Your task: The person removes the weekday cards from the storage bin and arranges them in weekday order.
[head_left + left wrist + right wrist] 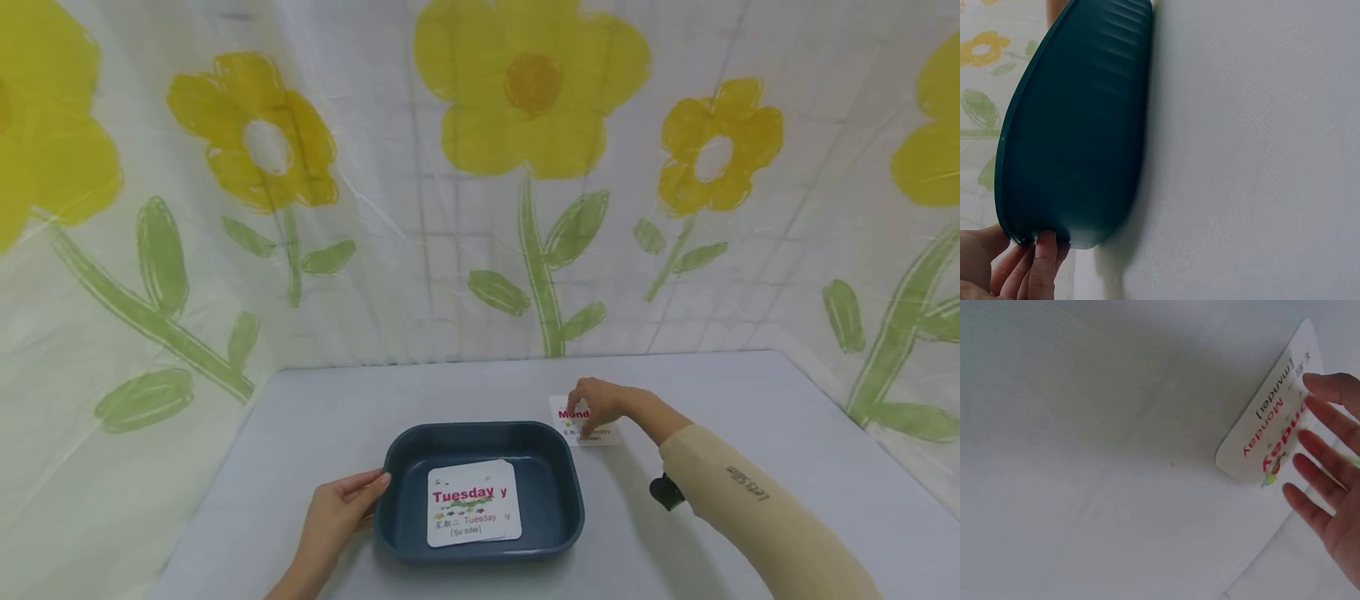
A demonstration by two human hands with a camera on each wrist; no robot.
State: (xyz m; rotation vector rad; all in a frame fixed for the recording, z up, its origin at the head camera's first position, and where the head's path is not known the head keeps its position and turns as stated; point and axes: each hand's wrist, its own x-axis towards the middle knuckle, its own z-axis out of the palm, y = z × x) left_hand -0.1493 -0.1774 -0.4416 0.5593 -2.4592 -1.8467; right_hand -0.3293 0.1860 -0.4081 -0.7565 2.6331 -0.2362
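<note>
My left hand (pixel 337 512) pinches the left rim of a dark blue rectangular plastic tub (pixel 546 508). In the left wrist view the thumb is at the rim and the fingers lie against the outer wall of the tub (pixel 1079 137). Inside it is a small stack of white cards, with a Tuesday card (pixel 472 500) on top. Past the tub's far right corner lies a white Monday card (pixel 562 410) with red lettering. Over that card is my right hand (pixel 600 406), fingers spread and pointing down. The right wrist view has its thumb and fingers (pixel 1325 469) overlapping the Monday card (pixel 1260 425).
All of this is on a white table (pixel 337 400). A curtain with yellow flowers (pixel 532 83) hangs behind the table's far edge and along both sides. On the right forearm is a beige sleeve (pixel 750 508), with a small black object (pixel 665 492) under the wrist.
</note>
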